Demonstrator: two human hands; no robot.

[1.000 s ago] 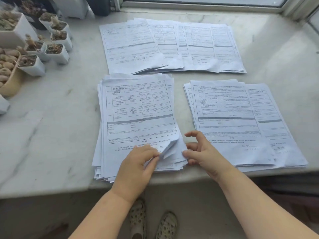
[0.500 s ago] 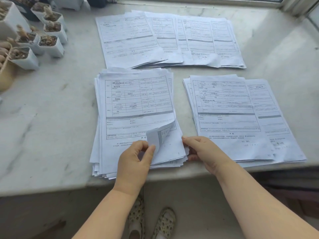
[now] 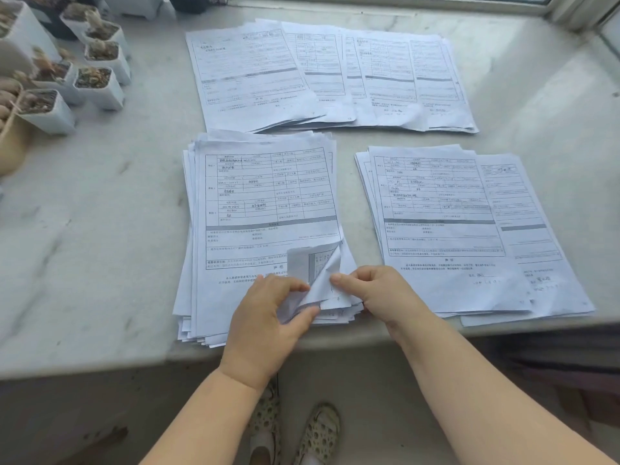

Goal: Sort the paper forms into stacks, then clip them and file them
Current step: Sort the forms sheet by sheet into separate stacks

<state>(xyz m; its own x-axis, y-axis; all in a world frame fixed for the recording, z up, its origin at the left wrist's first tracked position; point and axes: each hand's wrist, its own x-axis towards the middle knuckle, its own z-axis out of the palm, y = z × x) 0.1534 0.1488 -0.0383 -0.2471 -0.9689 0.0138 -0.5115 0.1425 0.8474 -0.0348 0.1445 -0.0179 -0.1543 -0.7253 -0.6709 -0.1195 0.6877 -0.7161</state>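
Daylight is falling across a pale marble sill (image 3: 84, 263) under a window frame (image 3: 385, 1); small white plant pots (image 3: 100, 85) are crowding its left end.

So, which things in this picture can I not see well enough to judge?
- Head view: print on the forms of the near left stack is too small to read.
- Sheets beneath the lifted corner: covered by the left hand and right hand.
- Far stacks: overlapping, so sheet counts are hidden.
- Plant pots: partly cut off by the left edge.

bare marble (image 3: 100, 263) left, plant pots (image 3: 97, 85) beyond
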